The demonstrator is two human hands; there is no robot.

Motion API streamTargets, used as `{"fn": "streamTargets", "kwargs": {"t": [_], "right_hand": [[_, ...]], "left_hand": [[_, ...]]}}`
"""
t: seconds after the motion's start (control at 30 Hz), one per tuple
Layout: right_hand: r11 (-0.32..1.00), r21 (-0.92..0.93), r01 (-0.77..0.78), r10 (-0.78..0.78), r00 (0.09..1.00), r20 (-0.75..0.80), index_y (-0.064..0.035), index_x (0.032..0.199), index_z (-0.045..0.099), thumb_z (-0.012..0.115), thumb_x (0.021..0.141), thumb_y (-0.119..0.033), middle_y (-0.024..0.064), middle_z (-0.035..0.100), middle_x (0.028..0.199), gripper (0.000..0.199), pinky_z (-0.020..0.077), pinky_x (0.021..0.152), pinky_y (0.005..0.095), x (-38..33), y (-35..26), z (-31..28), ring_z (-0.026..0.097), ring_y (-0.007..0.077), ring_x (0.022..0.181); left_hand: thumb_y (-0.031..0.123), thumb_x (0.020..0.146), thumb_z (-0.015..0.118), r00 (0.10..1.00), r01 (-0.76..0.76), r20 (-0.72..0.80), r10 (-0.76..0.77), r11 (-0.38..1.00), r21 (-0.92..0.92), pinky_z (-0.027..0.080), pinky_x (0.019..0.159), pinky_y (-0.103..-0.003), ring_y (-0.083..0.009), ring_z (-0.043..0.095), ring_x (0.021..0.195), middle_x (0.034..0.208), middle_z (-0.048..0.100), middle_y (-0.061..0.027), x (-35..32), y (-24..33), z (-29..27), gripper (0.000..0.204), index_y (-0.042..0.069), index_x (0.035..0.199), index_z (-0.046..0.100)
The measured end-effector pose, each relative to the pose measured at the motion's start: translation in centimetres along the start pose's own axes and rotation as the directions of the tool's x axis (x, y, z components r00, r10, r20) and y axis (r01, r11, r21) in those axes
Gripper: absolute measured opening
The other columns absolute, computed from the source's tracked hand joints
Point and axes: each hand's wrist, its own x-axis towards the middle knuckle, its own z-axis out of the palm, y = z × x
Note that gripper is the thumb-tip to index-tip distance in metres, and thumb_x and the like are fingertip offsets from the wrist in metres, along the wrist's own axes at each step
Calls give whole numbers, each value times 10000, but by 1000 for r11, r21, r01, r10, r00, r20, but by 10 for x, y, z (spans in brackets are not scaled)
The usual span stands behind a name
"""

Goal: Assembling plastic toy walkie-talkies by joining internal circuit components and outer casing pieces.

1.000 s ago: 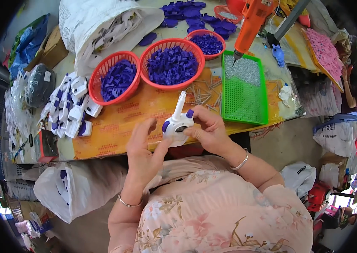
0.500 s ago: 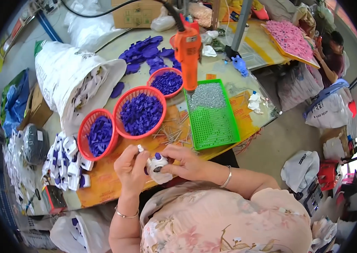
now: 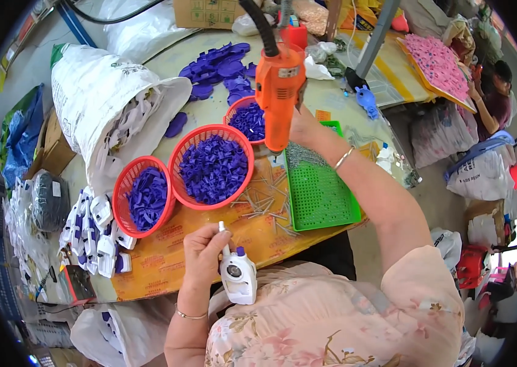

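Bore, on the yellow-topped table [image 3: 167, 257], 3 red baskets [image 3: 212, 166] of purple plastic parts, a green perforated tray [image 3: 319, 196], scattered metal pins [image 3: 264, 202], loose purple pieces [image 3: 216, 64], a white sack [image 3: 96, 110] and stacked white housings [image 3: 90, 229].

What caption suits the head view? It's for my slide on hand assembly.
Left hand holds a white plastic part; right hand grips an orange electric screwdriver over a green tray.
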Motion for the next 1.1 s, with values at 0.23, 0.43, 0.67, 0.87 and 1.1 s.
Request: {"fn": "streamTargets", "kwargs": {"t": [0.23,0.43,0.67,0.87,1.1], "right_hand": [[995,-98,-1,20,980,197,7,740,631,631,734,-86,134,615,738,94,484,596,373,17,-25,14,602,256,679],[991,-133,-16,52,961,270,7,707,618,574,683,-61,170,622,730,85,481,633,421,31,2,20,618,321,713],[831,-535,154,-17,967,253,-9,726,618,572,667,-109,171,622,724,125,488,618,441,31,-30,20,617,343,696],[878,-455,148,-243,957,-159,-13,874,638,575,751,-17,47,584,669,138,446,559,276,5,-25,-27,545,130,615],[918,351,-186,303,899,-316,28,990,621,530,856,-64,33,602,766,186,446,592,226,-88,-128,-69,549,89,652]], "left_hand": [[132,848,619,998,58,-6,-58,998,-27,377,465,-199,-40,496,526,644,618,-14,-5,-8,-6,133,17,786,643],[129,857,606,998,65,-16,-65,998,-24,359,455,-191,-34,480,514,638,610,-10,-6,-8,-3,135,23,780,636],[129,860,597,998,32,-50,-35,998,-54,323,447,-184,-26,450,496,620,598,-3,-13,-16,2,139,33,765,633],[143,862,593,998,37,-40,-38,998,-48,308,457,-184,-25,434,506,625,585,11,-14,-15,4,156,38,751,629],[137,847,623,999,29,-31,-31,998,-63,321,445,-181,-24,445,491,625,603,-3,-16,-12,4,124,29,789,645]]}}
